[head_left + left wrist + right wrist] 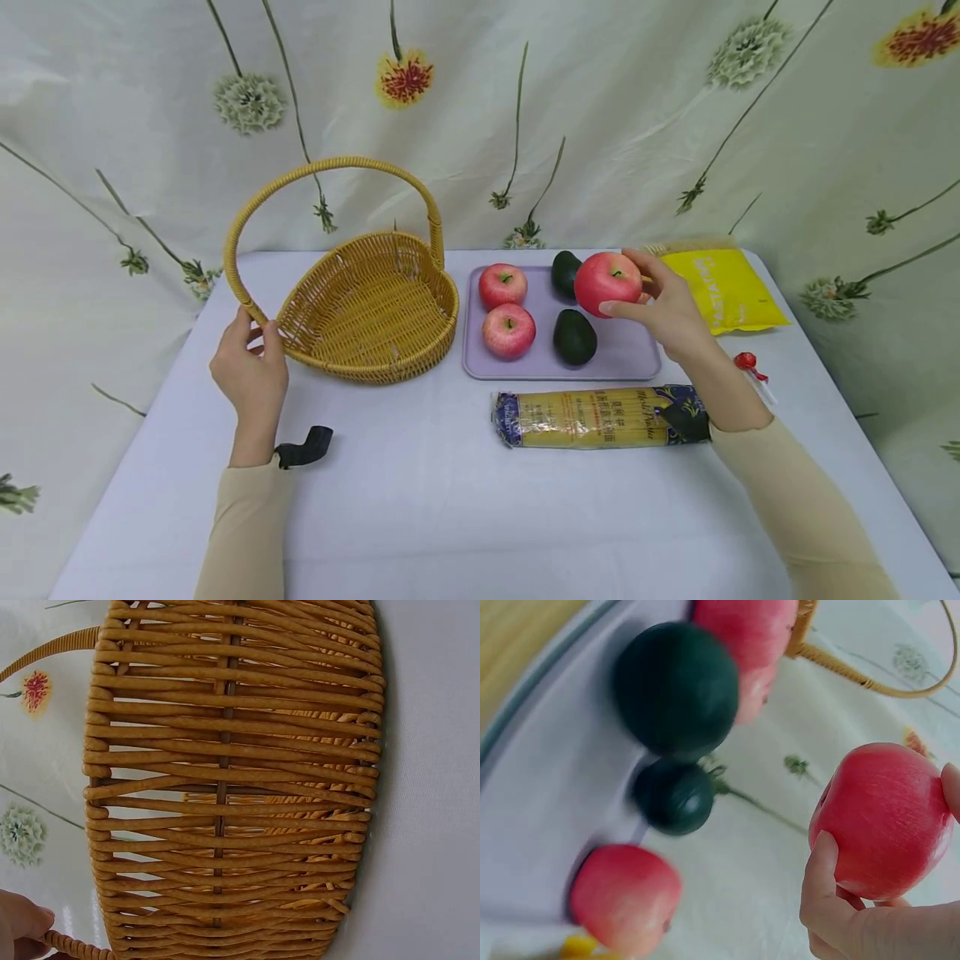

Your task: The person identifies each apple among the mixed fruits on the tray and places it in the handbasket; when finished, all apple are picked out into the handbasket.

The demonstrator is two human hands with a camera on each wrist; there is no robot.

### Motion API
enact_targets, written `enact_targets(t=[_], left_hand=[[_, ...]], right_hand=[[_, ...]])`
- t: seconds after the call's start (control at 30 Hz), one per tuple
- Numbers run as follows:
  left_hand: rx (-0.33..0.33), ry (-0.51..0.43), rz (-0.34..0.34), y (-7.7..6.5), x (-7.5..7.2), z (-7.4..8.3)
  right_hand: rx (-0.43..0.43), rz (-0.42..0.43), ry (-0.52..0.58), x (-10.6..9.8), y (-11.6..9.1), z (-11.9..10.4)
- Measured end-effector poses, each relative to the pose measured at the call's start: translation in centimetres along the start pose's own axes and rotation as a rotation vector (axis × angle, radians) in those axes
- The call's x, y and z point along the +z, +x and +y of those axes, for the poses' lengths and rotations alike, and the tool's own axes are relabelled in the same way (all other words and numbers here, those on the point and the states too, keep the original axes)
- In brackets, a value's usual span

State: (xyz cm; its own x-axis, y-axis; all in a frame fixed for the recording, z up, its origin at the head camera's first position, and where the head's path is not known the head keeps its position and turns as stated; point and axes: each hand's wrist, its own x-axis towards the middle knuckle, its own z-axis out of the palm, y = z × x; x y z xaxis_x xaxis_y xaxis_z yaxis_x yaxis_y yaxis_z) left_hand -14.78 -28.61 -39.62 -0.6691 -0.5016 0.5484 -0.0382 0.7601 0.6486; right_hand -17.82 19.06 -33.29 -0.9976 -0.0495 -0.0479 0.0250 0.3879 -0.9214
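My left hand (253, 367) grips the lower left end of the handle of a wicker basket (367, 358), which sits on the table. In the left wrist view its fingers (26, 922) hold the wrapped handle beside the woven wall. With fingers and thumb, my right hand (671, 308) holds a red apple (603, 283) above the right part of a lilac tray (630, 354). Two more apples (509, 331) lie at the tray's left, with two dark avocados (575, 337) in its middle. Another apple (626, 900) on the tray shows in the right wrist view, mostly hidden by my hand from the head.
A packet of spaghetti (600, 417) lies in front of the tray. At the right are a yellow pasta bag (723, 287) and a red lollipop (746, 361). A floral cloth (465, 108) hangs behind the table. By my left wrist is a black curved piece (307, 447).
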Motion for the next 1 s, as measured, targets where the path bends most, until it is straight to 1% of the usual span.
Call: enact_targets(t=[0.13, 0.3, 0.43, 0.53, 0.67, 0.83, 0.93, 1.0], left_hand=[[0.004, -0.008, 0.007, 0.0, 0.0, -0.2], [0.011, -0.02, 0.011, 0.1, 0.1, -0.2], [0.006, -0.021, 0.007, 0.1, 0.1, -0.1], [0.003, -0.012, 0.004, 0.1, 0.0, -0.1], [0.006, -0.004, 0.008, 0.0, 0.0, -0.1], [0.013, -0.021, 0.016, 0.0, 0.0, -0.2], [0.021, -0.03, 0.017, 0.0, -0.1, -0.2], [0.026, -0.031, 0.017, 0.0, 0.0, -0.2]], right_hand=[[-0.011, -0.031, 0.055, 1.6, 0.4, -1.3], [-0.067, -0.066, 0.103, 3.8, 1.3, -2.7], [-0.101, -0.114, 0.152, 5.7, 2.0, -3.8], [-0.111, -0.146, 0.177, 7.3, 2.5, -4.6], [-0.11, -0.172, 0.179, 9.7, 3.1, -5.7], [-0.097, -0.218, 0.187, 12.9, 4.0, -6.7], [-0.117, -0.24, 0.207, 14.7, 4.5, -7.1], [-0.146, -0.249, 0.207, 15.8, 4.9, -7.4]])
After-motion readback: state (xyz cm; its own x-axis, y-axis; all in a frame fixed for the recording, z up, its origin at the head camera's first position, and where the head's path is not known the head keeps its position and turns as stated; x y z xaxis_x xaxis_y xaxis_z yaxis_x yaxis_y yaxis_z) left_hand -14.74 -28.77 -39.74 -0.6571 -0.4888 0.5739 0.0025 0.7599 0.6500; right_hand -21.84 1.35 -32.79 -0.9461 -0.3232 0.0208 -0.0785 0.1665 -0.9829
